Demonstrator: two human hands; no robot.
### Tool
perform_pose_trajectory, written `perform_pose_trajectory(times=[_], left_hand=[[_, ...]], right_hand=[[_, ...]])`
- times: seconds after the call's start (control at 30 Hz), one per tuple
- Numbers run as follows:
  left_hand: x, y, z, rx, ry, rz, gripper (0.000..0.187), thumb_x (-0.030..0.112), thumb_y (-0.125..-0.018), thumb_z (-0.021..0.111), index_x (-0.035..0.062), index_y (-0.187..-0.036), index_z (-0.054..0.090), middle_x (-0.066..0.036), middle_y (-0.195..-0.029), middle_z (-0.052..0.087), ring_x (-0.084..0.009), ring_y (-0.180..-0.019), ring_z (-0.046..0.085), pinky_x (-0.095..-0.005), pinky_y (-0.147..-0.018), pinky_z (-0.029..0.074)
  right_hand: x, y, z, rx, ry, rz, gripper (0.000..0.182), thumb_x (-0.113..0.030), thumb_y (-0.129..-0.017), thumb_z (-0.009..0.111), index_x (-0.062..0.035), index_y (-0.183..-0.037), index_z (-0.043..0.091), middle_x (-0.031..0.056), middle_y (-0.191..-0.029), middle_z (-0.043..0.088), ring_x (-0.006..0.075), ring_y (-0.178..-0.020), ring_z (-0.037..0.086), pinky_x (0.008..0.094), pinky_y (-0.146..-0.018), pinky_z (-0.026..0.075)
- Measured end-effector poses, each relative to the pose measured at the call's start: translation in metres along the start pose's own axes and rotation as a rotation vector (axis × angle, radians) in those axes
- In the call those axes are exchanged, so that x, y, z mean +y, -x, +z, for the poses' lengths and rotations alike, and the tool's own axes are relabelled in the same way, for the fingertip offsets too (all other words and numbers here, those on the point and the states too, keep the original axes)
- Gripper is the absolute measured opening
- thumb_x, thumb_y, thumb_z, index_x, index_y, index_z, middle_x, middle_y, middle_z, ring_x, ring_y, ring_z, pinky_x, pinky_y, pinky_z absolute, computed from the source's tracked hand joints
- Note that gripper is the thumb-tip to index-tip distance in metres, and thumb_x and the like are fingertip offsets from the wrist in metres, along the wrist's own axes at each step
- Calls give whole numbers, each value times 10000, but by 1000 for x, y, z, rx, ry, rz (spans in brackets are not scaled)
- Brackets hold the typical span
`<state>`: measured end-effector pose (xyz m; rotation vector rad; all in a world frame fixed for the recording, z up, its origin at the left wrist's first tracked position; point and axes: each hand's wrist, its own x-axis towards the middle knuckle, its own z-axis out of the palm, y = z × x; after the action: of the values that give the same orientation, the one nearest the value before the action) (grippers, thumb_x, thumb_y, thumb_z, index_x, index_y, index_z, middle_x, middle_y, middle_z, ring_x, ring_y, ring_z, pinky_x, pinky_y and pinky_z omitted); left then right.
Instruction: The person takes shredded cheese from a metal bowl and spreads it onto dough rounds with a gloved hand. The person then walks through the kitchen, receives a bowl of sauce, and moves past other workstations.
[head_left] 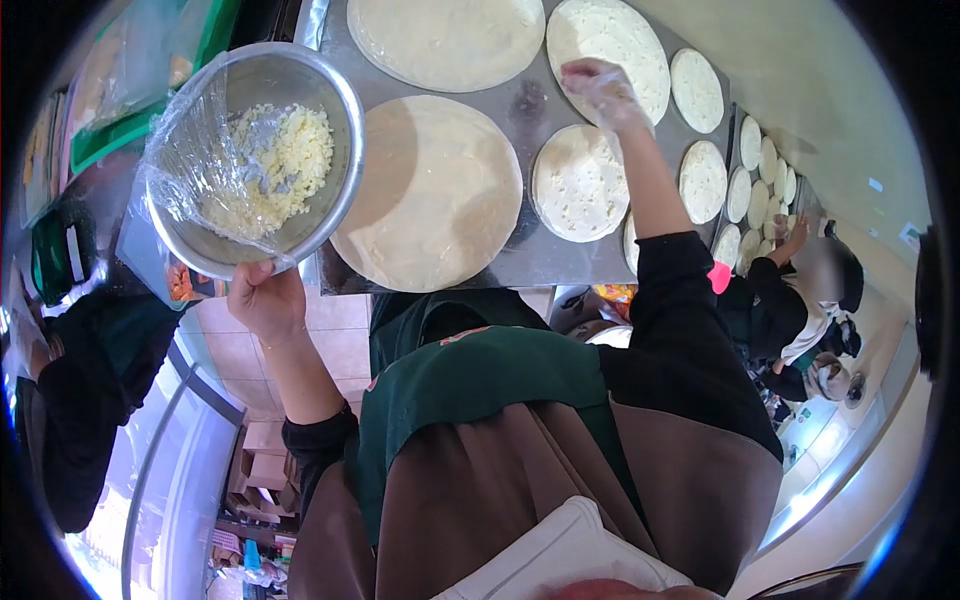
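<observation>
My left hand grips the near rim of a steel mixing bowl, thumb over the edge. Pale shredded stuff that looks like grated cheese lies inside, and crumpled plastic wrap covers the bowl's left side. My right hand, in a clear plastic glove, is held over a far dough round with its fingers curled together; what they hold is hidden. Just nearer is a smaller dough round with pale bits on top. A large plain dough round sits beside the bowl.
More dough rounds line the steel table toward the right. A green tray with plastic-bagged items is at the left. One co-worker works farther down on the right; another person's dark sleeve shows at the left.
</observation>
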<state>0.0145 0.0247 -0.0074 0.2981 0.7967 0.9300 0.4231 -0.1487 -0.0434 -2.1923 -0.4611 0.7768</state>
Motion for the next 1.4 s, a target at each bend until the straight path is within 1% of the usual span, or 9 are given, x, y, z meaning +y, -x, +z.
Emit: perform_pose_trajectory(times=[0.17, 0.33, 0.4, 0.7, 0.8, 0.9, 0.93, 1.03, 1.4], left_hand=[[4, 1, 0, -54, -26, -5, 365, -26, -590, 423, -65, -946, 498, -95, -985, 534, -202, -946, 493, -371, -887, 358], [4, -8, -28, -214, -68, -19, 479, 17, -616, 446, 4, -1095, 461, -96, -1123, 488, -232, -1034, 453, -414, -919, 328], [5, -6, -25, -231, -60, -17, 450, 20, -619, 449, 4, -1067, 479, -95, -1111, 495, -230, -1027, 458, -413, -913, 332], [-3, -3, 3, -180, -18, -42, 427, -19, -607, 423, -39, -1030, 477, -92, -1029, 526, -209, -989, 482, -372, -894, 349], [-25, -9, 10, -200, -51, -100, 492, -21, -619, 432, -6, -1111, 440, -88, -1046, 519, -210, -989, 484, -371, -883, 364], [-38, -10, 20, -219, -82, -101, 508, -23, -619, 434, -6, -1127, 424, -85, -1041, 517, -214, -972, 490, -369, -867, 377], [-43, -12, 21, -162, -76, -103, 316, 11, -617, 437, -15, -921, 520, -81, -967, 548, -208, -903, 511, -378, -832, 384], [-53, -23, 14, -182, -87, -139, 278, 17, -620, 437, -21, -878, 532, -88, -944, 556, -206, -890, 516, -371, -824, 386], [-63, -20, 30, -225, -101, -209, 477, -17, -613, 439, -5, -1090, 433, -61, -915, 537, -158, -751, 504, -294, -672, 415]], right_hand=[[47, -16, 31, 64, 853, -252, 223, -121, -682, 607, -90, -900, 642, 101, -780, 634, 186, -708, 605, 242, -682, 467], [38, -4, 47, 71, 578, -178, 193, -57, -687, 526, -59, -848, 631, 157, -769, 607, 284, -712, 593, 326, -657, 470], [47, -8, 50, 165, 764, -503, 174, -69, -672, 526, -41, -818, 616, 166, -758, 598, 307, -716, 583, 350, -644, 465], [38, -5, 61, 84, 884, -495, 174, -69, -681, 563, -16, -837, 617, 133, -702, 607, 262, -690, 589, 308, -619, 463], [39, -12, 49, 26, 228, -6, 159, -59, -708, 609, 2, -855, 618, 72, -704, 611, 177, -668, 584, 248, -622, 462], [12, -5, 32, -109, -476, -58, 182, -78, -710, 657, 8, -864, 611, 39, -747, 597, 118, -671, 563, 229, -620, 467], [0, -5, 32, -102, -466, -126, 198, -80, -718, 653, 14, -884, 600, 67, -783, 597, 128, -669, 564, 246, -630, 480], [-35, -9, 38, -29, -248, -211, 203, -96, -707, 659, 36, -855, 616, 71, -696, 600, 131, -617, 571, 207, -590, 459], [-146, 57, 65, -405, -9, -516, 250, -135, -747, 554, -72, -982, 610, 129, -886, 613, 165, -787, 583, 275, -735, 461]])
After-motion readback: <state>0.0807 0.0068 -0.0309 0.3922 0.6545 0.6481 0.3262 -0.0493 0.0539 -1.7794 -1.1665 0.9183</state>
